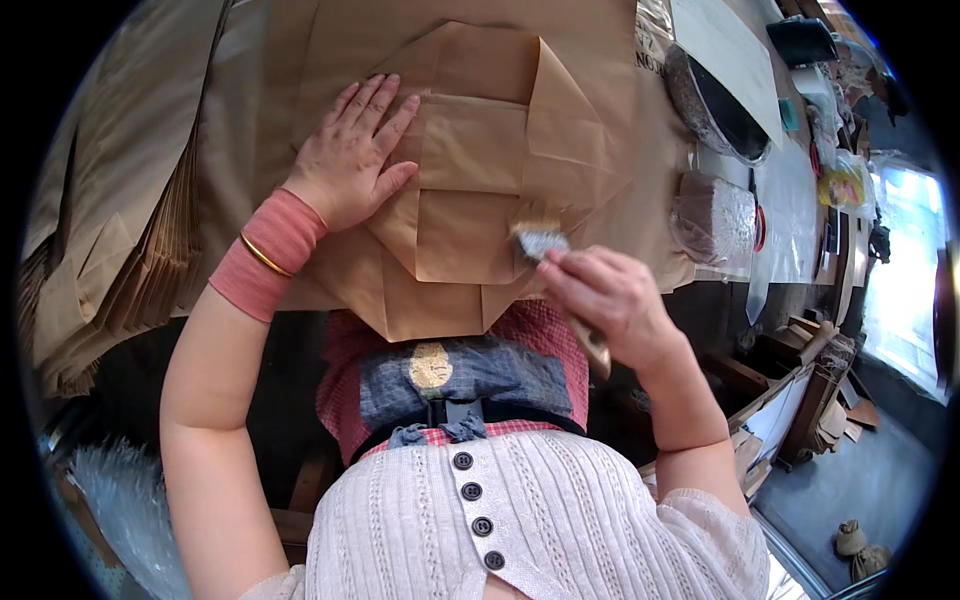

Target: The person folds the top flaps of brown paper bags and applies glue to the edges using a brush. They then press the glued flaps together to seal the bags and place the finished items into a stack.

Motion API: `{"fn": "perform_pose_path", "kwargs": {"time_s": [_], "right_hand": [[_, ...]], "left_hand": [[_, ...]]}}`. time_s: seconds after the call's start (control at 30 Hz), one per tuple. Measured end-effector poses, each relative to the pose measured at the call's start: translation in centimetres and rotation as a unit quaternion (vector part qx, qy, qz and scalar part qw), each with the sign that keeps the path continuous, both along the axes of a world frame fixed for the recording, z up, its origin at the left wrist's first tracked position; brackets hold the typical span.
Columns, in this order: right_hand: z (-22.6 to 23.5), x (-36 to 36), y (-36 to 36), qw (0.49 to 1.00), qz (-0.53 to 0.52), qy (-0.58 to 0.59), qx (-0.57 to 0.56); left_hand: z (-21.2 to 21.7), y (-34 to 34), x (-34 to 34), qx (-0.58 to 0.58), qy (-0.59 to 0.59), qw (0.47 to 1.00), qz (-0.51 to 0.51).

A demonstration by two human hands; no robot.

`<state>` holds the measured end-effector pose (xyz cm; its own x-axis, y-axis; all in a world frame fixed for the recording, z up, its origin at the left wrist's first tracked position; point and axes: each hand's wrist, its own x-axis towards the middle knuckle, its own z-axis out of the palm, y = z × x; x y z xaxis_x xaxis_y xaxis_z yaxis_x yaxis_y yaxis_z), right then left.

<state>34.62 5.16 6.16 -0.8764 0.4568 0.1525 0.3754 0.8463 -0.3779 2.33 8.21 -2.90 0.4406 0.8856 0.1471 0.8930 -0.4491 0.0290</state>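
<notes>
A large brown paper bag point(470, 143) lies on the work table, its end folded into a many-sided shape with overlapping flaps. My left hand point(360, 150) rests flat on the left side of these folds, fingers spread and pointing away from me. In my right hand point(605, 298) is a paintbrush point(590, 345) with a wooden handle and a metal band. Its bristles touch the paper at the lower right of the folded part. A pink cuff and a gold-coloured bangle circle my left wrist.
Stacked brown paper bags point(130, 190) fan out at the left. To the right stand a dark oval container point(715, 105) and a clear-wrapped block point(712, 220). Red-handled scissors point(759, 228) lie beside the block. Clear plastic point(125, 510) is at the lower left; wooden crates and boards fill the right.
</notes>
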Motion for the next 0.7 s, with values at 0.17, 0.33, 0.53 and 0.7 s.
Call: {"fn": "perform_pose_path", "kwargs": {"time_s": [0.17, 0.33, 0.53, 0.7], "right_hand": [[-2.2, -0.7, -3.4, 0.994, 0.028, 0.109, -0.001], [-2.8, -2.3, -2.7, 0.966, -0.003, 0.222, -0.130], [-2.9, -10.6, -1.4, 0.682, -0.311, 0.440, -0.495], [-6.4, -10.6, -3.0, 0.733, -0.383, 0.357, -0.434]], "left_hand": [[0.0, 0.1, 0.3, 0.016, 0.020, 1.000, 0.003], [0.4, 0.0, 0.3, 0.031, 0.030, 0.999, -0.001], [-1.0, 1.8, -1.5, 0.007, -0.209, 0.977, -0.050], [-1.0, 1.5, -0.7, 0.079, -0.190, 0.978, -0.045]]}}
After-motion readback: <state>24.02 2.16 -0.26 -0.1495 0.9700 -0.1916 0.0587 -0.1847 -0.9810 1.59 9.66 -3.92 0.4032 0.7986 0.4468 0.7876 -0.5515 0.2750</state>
